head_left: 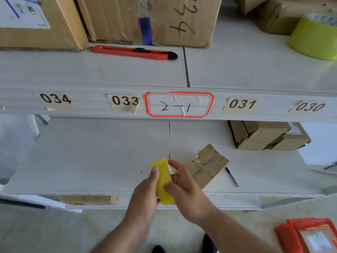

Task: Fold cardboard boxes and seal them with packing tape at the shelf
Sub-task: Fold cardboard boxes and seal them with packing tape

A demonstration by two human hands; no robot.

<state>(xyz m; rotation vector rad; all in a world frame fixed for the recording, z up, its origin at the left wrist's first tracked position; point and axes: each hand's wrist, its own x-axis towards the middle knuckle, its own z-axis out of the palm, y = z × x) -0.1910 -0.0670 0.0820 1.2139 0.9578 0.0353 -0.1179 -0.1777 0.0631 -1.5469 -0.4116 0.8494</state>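
A yellow roll of packing tape (pixel 163 181) is held between both hands over the front edge of the lower shelf (pixel 91 157). My left hand (pixel 144 196) grips its left side, thumb up along the roll. My right hand (pixel 184 190) curls round its right side with fingers across the face. Just right of the hands a small flattened cardboard box (pixel 207 166) with shiny tape across it lies on the lower shelf.
The upper shelf (pixel 237 70) carries a red utility knife (pixel 135 52), large cartons (pixel 164 19) and a second yellow-green tape roll (pixel 315 37). Small sealed boxes (pixel 266 136) and a dark pen (pixel 232 177) lie on the lower shelf. A red basket (pixel 310 236) sits on the floor.
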